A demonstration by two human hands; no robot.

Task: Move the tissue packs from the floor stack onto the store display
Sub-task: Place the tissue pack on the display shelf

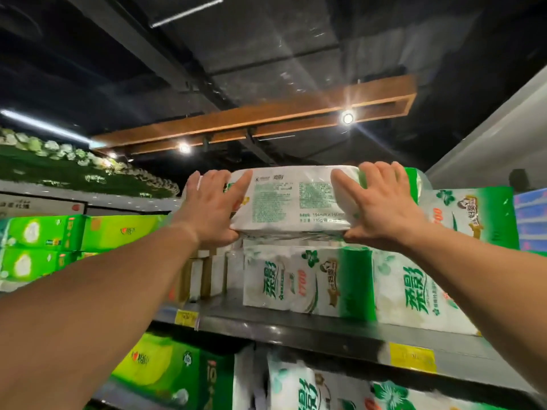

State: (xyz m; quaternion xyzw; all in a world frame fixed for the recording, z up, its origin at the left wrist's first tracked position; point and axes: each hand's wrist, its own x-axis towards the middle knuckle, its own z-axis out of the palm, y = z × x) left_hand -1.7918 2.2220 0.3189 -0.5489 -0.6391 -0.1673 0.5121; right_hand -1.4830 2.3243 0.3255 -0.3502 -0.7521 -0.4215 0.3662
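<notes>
Hands clamp a white plastic-wrapped tissue pack with green print [291, 199] at the centre of the frame: the left hand [211, 207] grips its left end, the right hand [381, 205] its right end, thumbs underneath. The pack sits atop white-and-green tissue packs [307, 279] standing on the grey metal shelf [296, 327]. Bright green boxes [80, 232] fill the left.

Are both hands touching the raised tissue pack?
Touching. The head view shows the left hand and right hand pressed flat against the tissue pack, thumbs under its bottom edge.
</notes>
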